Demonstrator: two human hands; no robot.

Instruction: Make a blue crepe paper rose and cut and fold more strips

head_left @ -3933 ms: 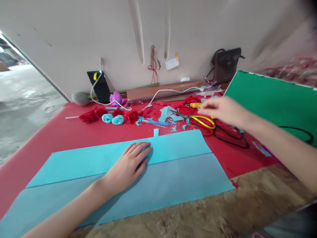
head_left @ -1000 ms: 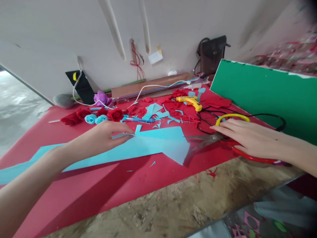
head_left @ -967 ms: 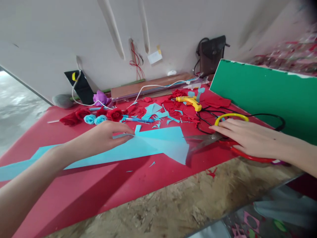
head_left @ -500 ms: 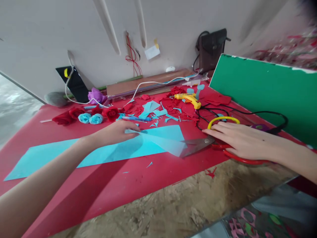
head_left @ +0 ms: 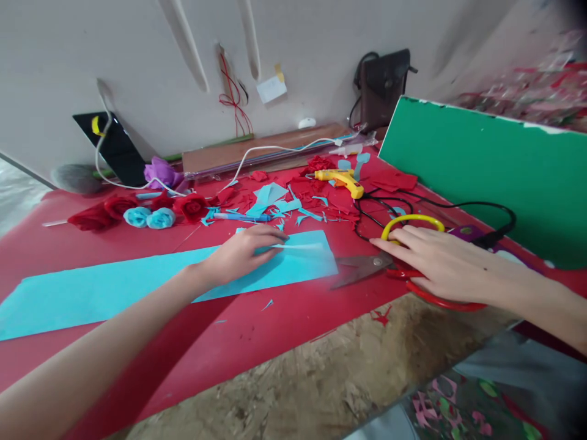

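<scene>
My left hand (head_left: 250, 252) pinches a thin pale piece of blue paper (head_left: 300, 247), its free end blurred. Beneath it a long light-blue paper strip (head_left: 114, 287) stretches leftward across the red table covering. My right hand (head_left: 433, 260) grips a pair of scissors (head_left: 367, 269) with one yellow and one red handle loop. The blades are parted and point left, their tips by the strip's right end. Small blue and red paper scraps (head_left: 275, 198) are strewn behind my left hand, with a blue pen (head_left: 243, 216) among them.
A yellow glue gun (head_left: 342, 179) with a black cable lies behind the scissors. Red (head_left: 94, 214) and blue paper roses (head_left: 160, 218) lie at the left, near a purple one (head_left: 162, 173). A green board (head_left: 477, 177) leans at the right. Bare board (head_left: 293, 379) shows along the front edge.
My left hand has moved right along the strip, towards the scissors. The pale paper that reached the blades is now apart from them. The view has shifted slightly; my right hand keeps its hold.
</scene>
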